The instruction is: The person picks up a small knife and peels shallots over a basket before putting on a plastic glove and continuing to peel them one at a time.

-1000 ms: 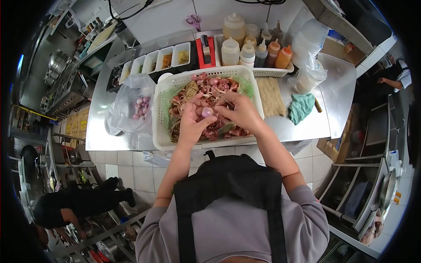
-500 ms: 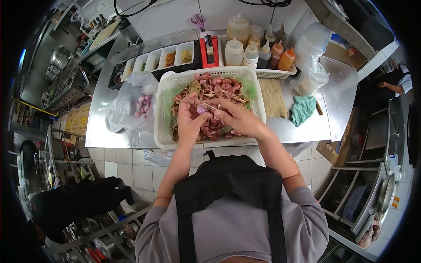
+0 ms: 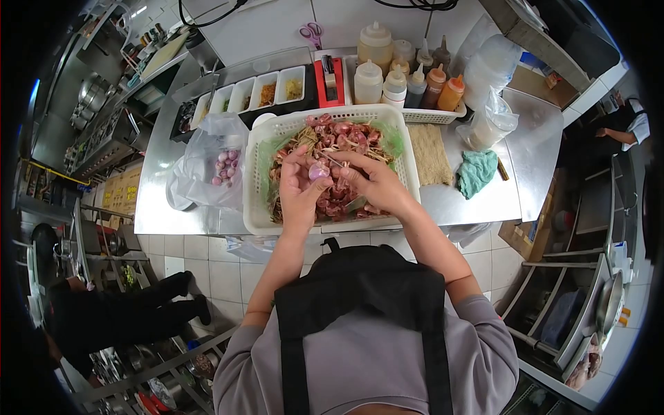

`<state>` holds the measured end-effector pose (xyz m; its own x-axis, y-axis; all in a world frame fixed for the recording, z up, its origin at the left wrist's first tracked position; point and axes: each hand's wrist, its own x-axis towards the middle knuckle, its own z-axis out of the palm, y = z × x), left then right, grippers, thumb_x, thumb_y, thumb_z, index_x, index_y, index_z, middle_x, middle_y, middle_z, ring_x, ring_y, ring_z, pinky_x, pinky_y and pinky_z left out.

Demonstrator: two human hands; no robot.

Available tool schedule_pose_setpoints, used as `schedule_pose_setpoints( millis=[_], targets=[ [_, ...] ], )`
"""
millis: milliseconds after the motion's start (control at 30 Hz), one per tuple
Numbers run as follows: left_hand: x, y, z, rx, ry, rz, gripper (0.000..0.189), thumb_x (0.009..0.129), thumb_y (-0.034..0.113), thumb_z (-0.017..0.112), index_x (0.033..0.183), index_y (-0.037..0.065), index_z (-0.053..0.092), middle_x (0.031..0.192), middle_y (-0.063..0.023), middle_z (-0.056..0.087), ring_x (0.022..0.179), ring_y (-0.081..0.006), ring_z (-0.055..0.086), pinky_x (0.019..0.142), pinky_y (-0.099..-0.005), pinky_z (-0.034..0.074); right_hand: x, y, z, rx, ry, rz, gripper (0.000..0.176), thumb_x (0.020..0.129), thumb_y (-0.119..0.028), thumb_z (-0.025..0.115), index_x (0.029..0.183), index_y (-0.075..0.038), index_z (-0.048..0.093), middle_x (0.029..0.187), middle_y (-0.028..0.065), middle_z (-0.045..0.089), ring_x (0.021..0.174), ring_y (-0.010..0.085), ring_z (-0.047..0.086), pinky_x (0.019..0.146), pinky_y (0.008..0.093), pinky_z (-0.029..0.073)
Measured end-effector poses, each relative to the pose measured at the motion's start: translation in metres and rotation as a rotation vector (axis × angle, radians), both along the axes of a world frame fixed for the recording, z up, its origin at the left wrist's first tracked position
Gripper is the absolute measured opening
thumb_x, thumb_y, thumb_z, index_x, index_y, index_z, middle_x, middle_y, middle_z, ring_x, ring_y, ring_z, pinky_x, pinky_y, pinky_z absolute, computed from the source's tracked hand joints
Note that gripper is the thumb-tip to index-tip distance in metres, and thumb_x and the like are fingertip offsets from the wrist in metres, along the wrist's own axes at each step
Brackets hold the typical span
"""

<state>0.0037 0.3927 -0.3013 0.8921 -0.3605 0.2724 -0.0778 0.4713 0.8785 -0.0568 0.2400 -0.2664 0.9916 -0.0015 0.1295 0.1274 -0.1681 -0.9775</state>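
Over a white plastic basket (image 3: 253, 181), my left hand (image 3: 299, 194) grips a pale purple shallot (image 3: 318, 171) between thumb and fingers. My right hand (image 3: 379, 187) is closed on what looks like a small knife (image 3: 335, 161); only a thin strip of it shows beside the shallot, and its handle is hidden. Below both hands the basket holds a heap of reddish shallots (image 3: 349, 140) with dry stems and skins, on green plastic lining (image 3: 393, 138). Left of the basket, a clear plastic bag (image 3: 225, 126) contains smooth peeled shallots (image 3: 226, 168).
Behind the basket stand a row of ingredient trays (image 3: 268, 91), a red holder (image 3: 330, 81) and several sauce bottles (image 3: 434, 86). To the right lie a brown cloth (image 3: 430, 155) and a green cloth (image 3: 477, 173). People stand at far left (image 3: 131, 308) and far right (image 3: 626, 128).
My right hand has shifted slightly, and its fingers have drawn back a little from the shallot, showing more of it. The person at left has moved their legs.
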Motion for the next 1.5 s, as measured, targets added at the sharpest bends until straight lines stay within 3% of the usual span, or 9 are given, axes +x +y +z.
schedule_pose_setpoints(
  millis=[167,233,467,567,633,967,1133,1367,1500],
  targets=[
    [-0.003,-0.002,0.004,-0.020,0.006,-0.017,0.063,0.071,0.000,0.074,0.124,0.004,0.041,0.096,-0.0014,0.050,0.089,-0.0119,0.054,0.081,-0.0239,0.045,-0.006,-0.005,0.012,0.116,0.264,0.149,0.035,0.091,-0.013,0.053,0.124,-0.006,0.049,0.111,0.0095,0.061,0.101,0.0189,0.057,0.088,0.0308,0.043],
    [-0.003,-0.002,0.005,-0.030,0.030,-0.037,0.061,0.071,-0.001,0.074,0.123,0.004,0.041,0.097,-0.0014,0.050,0.087,-0.0119,0.055,0.081,-0.0239,0.045,-0.004,-0.001,0.006,-0.023,-0.044,0.148,0.035,0.090,-0.012,0.053,0.124,-0.007,0.048,0.107,0.0094,0.062,0.098,0.0191,0.058,0.087,0.0323,0.044],
    [0.002,0.000,-0.007,-0.036,0.008,-0.006,0.058,0.074,-0.002,0.071,0.124,0.004,0.041,0.099,-0.0043,0.056,0.091,-0.0124,0.056,0.082,-0.0254,0.045,-0.003,0.004,0.007,-0.086,-0.102,0.035,0.031,0.089,-0.010,0.053,0.120,-0.008,0.053,0.109,0.0102,0.061,0.101,0.0192,0.058,0.088,0.0319,0.043],
    [0.003,0.001,-0.004,-0.083,0.018,-0.036,0.058,0.075,-0.003,0.069,0.125,0.004,0.041,0.105,-0.0064,0.057,0.094,-0.0135,0.056,0.085,-0.0261,0.045,-0.005,0.002,0.021,0.020,0.257,-0.030,0.029,0.089,-0.011,0.053,0.119,-0.008,0.055,0.111,0.0103,0.060,0.102,0.0194,0.057,0.088,0.0308,0.042],
    [0.004,0.002,-0.003,-0.114,0.043,-0.061,0.059,0.075,-0.003,0.069,0.127,0.004,0.041,0.108,-0.0075,0.057,0.096,-0.0142,0.056,0.086,-0.0265,0.045,0.002,-0.004,-0.001,-0.038,-0.118,-0.090,0.030,0.090,-0.012,0.054,0.120,-0.009,0.055,0.111,0.0100,0.061,0.102,0.0189,0.056,0.088,0.0296,0.042],
    [0.005,0.006,-0.008,-0.256,0.280,-0.138,0.044,0.080,-0.005,0.062,0.120,0.003,0.048,0.110,-0.0078,0.056,0.096,-0.0156,0.057,0.089,-0.0291,0.048,-0.003,-0.012,0.005,-0.085,-0.024,-0.101,0.036,0.091,-0.012,0.054,0.126,-0.007,0.049,0.119,0.0051,0.057,0.100,0.0138,0.054,0.089,0.0281,0.042],
    [0.004,0.003,-0.017,-0.308,0.261,-0.105,0.039,0.078,-0.005,0.065,0.113,0.004,0.051,0.103,-0.0051,0.057,0.092,-0.0132,0.057,0.081,-0.0258,0.050,-0.007,0.002,0.001,-0.173,-0.125,0.112,0.041,0.091,-0.012,0.052,0.130,-0.009,0.043,0.125,0.0088,0.052,0.106,0.0189,0.055,0.090,0.0303,0.042],
    [0.000,0.001,-0.014,-0.279,0.255,-0.102,0.036,0.077,-0.005,0.067,0.108,0.006,0.053,0.099,-0.0037,0.058,0.091,-0.0125,0.057,0.082,-0.0262,0.049,-0.009,0.010,0.004,-0.183,-0.161,-0.021,0.034,0.086,-0.012,0.055,0.120,-0.011,0.052,0.113,0.0129,0.060,0.100,0.0322,0.059,0.083,0.0369,0.047],
    [0.000,-0.002,-0.019,-0.225,0.177,-0.072,0.035,0.077,-0.005,0.067,0.108,0.005,0.053,0.099,-0.0038,0.058,0.094,-0.0126,0.056,0.086,-0.0277,0.047,-0.010,0.013,0.003,-0.257,-0.191,-0.075,0.035,0.085,-0.006,0.056,0.120,-0.008,0.054,0.108,0.0122,0.062,0.096,0.0295,0.061,0.083,0.0322,0.046]
  ],
)
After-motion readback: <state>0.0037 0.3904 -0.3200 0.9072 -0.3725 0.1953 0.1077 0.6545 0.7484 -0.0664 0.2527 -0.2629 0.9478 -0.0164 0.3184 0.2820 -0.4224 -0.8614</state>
